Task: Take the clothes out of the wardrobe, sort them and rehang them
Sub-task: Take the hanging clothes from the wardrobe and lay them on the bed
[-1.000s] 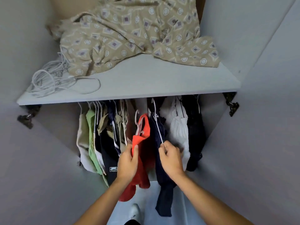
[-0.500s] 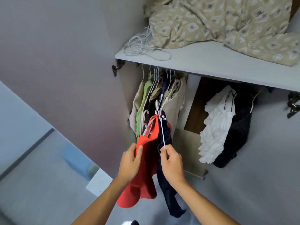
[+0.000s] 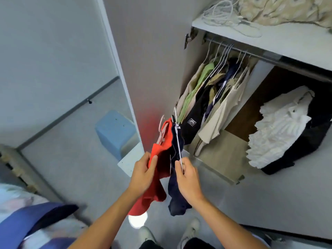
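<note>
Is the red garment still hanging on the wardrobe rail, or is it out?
Out: the left hand holds the red garment clear of the rail.

My left hand [image 3: 143, 174] covers part of the red garment [image 3: 158, 159]; the patterned cloth [image 3: 287, 9] runs off the top edge; the bedding [image 3: 27, 218] at lower left is blurred.

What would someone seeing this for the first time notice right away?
The bright red garment at centre, gripped by the left hand, with a dark navy garment beside it whose white hanger the right hand pinches. Behind them, the open wardrobe's rail carries a packed row of clothes, a lime green one standing out. At right, a ruffled white garment hangs against something black.
</note>
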`<state>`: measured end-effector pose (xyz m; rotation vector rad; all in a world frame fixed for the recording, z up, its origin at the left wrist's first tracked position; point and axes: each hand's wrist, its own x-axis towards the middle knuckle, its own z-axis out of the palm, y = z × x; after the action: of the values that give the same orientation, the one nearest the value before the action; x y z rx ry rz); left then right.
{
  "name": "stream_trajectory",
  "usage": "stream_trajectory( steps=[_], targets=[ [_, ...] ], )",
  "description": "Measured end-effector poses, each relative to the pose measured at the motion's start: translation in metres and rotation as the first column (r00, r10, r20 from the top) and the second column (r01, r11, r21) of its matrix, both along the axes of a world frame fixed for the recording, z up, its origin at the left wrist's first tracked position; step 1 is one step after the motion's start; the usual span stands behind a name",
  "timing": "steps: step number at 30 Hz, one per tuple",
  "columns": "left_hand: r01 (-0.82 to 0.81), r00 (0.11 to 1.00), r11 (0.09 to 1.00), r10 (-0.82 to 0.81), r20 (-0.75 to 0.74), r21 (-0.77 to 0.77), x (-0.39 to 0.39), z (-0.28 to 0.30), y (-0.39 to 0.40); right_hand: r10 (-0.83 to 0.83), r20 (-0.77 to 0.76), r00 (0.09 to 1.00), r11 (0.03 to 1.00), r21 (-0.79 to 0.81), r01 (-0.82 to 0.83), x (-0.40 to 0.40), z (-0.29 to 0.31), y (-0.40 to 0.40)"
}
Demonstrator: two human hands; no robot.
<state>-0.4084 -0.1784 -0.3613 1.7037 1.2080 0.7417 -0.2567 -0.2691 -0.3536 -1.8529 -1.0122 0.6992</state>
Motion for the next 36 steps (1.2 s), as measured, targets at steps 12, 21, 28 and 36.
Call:
stream_trajectory(
  steps=[12, 21, 28, 36],
  targets=[
    [-0.301, 0.952, 0.953, 0.299, -0.061, -0.028, -0.103, 0.008, -0.041, 0.353, -0.183, 0.917, 0.931, -0.027, -0.364, -0.097, -0.01, 0.015],
    [-0.576, 0.812, 0.816, 0.578, -0.075, 0.047, -0.164, 0.026, -0.088, 0.608, -0.182, 0.773, 0.792, 0.073, -0.605, -0.162, -0.004, 0.006],
    [-0.726, 0.683, 0.683, 0.73, -0.025, 0.08, -0.23, 0.042, -0.113, 0.772, -0.125, 0.623, 0.635, 0.113, -0.764, -0.228, 0.007, 0.021],
    [-0.794, 0.604, 0.602, 0.797, 0.006, 0.08, -0.328, 0.03, -0.102, 0.826, -0.095, 0.556, 0.564, 0.135, -0.815, -0.335, 0.013, 0.056]
  ],
)
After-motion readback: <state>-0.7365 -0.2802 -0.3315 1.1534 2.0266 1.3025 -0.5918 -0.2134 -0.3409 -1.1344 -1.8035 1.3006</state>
